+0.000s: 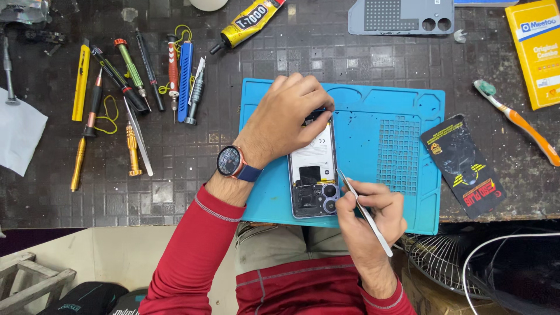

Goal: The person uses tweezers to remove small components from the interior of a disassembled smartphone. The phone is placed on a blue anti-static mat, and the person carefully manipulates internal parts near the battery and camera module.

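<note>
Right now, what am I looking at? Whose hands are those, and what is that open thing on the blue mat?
This single picture comes from a camera worn on a person's head, looking down at a dark workbench. The hands belong to that person. On a blue mat lies a phone with its back taken off, so you see its insides. The left hand, with a watch on its wrist, presses on the phone's far end. The right hand holds thin metal tweezers, tip beside the phone's camera end. Around lie screwdrivers, a glue tube and a toothbrush.
</note>
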